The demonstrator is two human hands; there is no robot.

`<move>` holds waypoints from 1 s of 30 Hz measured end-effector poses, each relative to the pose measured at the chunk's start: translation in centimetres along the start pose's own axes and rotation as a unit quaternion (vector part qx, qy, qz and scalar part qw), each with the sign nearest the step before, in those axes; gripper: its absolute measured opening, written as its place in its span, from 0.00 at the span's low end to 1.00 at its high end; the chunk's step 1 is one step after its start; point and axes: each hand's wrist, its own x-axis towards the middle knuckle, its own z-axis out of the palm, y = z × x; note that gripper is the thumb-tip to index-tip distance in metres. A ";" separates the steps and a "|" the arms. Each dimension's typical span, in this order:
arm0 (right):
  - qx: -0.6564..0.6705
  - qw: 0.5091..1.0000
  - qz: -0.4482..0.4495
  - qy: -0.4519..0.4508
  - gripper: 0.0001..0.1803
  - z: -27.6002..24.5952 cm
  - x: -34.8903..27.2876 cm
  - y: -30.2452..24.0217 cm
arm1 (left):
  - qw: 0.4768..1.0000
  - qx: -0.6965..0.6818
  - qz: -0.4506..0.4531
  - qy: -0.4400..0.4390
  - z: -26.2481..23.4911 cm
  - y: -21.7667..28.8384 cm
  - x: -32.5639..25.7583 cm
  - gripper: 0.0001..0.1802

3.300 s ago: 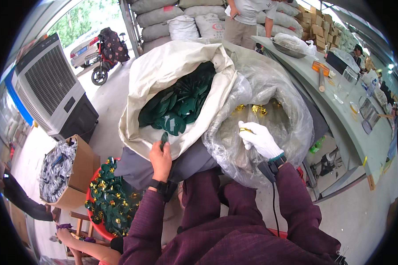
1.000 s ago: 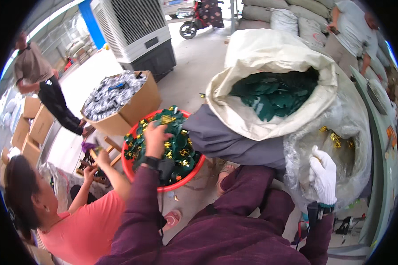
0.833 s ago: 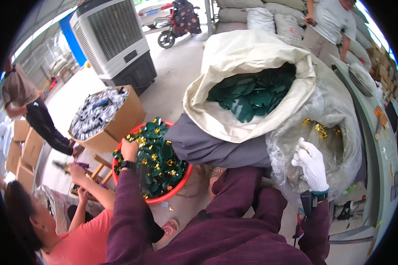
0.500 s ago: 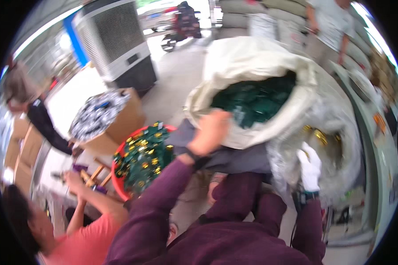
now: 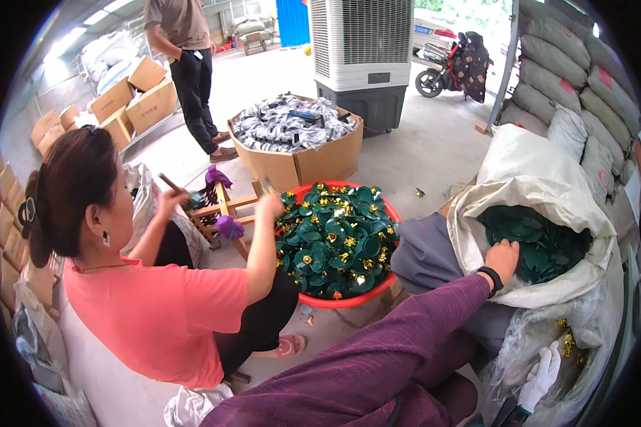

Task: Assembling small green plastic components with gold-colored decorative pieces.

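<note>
A white woven sack (image 5: pixel 470 213) with a rolled-down mouth stands at the right, full of dark green round pieces (image 5: pixel 541 238). My left hand (image 5: pixel 502 260) is at its near lip, fingers curled in over the green pieces; whatever they hold is hidden. Below it, my right hand (image 5: pixel 541 377), in a white glove, is at a clear plastic bag (image 5: pixel 509 352) with shiny gold parts (image 5: pixel 567 343) inside. The gloved fingers are stretched out, and nothing shows in them. Dark grey cloth (image 5: pixel 427 256) lies beneath the sack.
Left of the sack stands a red tub (image 5: pixel 335 302) of green pieces with gold parts. Beside it a co-worker (image 5: pixel 157 313) in a coral shirt sits working at a wooden frame (image 5: pixel 224 206). Farther back are a carton (image 5: pixel 299 160), an air cooler (image 5: pixel 363 64) and another person (image 5: pixel 192 71).
The view has swung left, so the tub and co-worker show more fully. My left hand has gone from above the sack's near lip to just inside its mouth. My right hand stays by the plastic bag.
</note>
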 end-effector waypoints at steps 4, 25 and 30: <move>0.021 0.998 -0.056 -0.002 0.22 -1.4 1.2 3.1 | 0.990 -0.132 -0.047 -0.020 -1.1 -0.3 -0.9 0.19; 0.374 0.919 -0.092 -0.083 0.17 6.7 -5.2 -4.0 | 0.354 -0.818 -0.216 -0.399 -11.9 5.8 -11.4 0.21; 0.293 0.954 -0.066 -0.025 0.25 7.0 -6.1 -4.0 | 0.240 -0.854 -0.267 -0.376 -11.8 6.6 -12.9 0.20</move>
